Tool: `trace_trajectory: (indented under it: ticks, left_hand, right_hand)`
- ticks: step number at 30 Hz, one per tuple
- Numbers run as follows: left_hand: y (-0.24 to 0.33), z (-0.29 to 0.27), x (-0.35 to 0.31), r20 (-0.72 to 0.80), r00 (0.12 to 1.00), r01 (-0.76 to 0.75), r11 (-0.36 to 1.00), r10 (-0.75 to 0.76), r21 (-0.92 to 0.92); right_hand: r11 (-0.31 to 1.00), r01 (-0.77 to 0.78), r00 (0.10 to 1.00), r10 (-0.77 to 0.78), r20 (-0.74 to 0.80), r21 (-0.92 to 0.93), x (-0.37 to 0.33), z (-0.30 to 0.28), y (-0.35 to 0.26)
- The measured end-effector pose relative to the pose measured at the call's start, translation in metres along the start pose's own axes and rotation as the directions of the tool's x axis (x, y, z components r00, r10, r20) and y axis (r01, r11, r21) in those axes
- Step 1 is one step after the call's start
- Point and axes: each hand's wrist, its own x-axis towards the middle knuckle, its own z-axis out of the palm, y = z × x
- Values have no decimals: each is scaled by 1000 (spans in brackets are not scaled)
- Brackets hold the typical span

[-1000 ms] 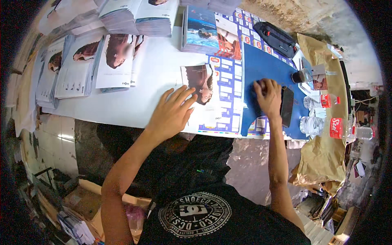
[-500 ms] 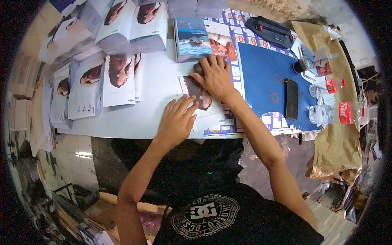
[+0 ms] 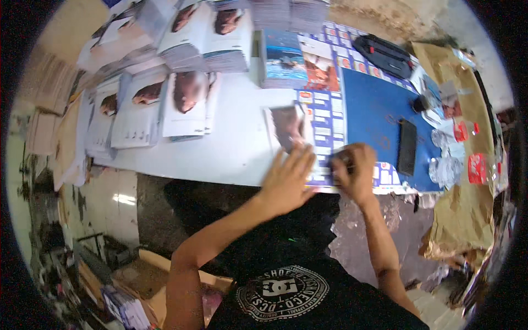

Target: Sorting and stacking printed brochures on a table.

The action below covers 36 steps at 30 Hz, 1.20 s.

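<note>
A white booklet with a brown-haired figure printed on it lies at the middle of the table. My left hand rests over its lower edge, with the fingers stretched out and a little apart. Just to the right, at the table's front edge, my right hand is closed around a small dark, rounded object. Motion blur and the fingers hide what kind of object it is. Beyond the booklet stands a stack of blue-and-orange printed booklets.
Stacks of white booklets fill the table's left and far left. At right are a blue mat, a black phone, a dark cup, red-labelled plastic bottles and brown paper. A black bag lies at the back.
My right hand has moved from the booklet's upper part toward me and right, carrying the dark object. My left hand has slid right onto the booklet's lower edge. The whole view has shifted slightly.
</note>
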Motion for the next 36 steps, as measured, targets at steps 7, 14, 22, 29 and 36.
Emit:
trace_trajectory:
  ticks: [7,14,22,29,36]
  left_hand:
    - [-38,-54,-74,-397,917,-11,995,-30,-102]
    - [-155,-102,-68,-310,911,318,941,-270,115]
    - [-109,-115,90,-446,894,-69,972,-40,-225]
    - [-142,-46,104,-197,976,133,974,-95,186]
    - [-28,-35,-55,-240,936,225,963,-256,-149]
  right_hand:
    - [919,-188,956,91,-278,-346,23,8,32]
    - [932,-181,948,81,-307,-315,25,5,37]
    - [951,-190,941,105,-320,-245,22,-4,32]
    - [990,-51,879,-19,-476,-134,1,2,23]
    - [-463,-311,861,233,452,830,-40,10,-44]
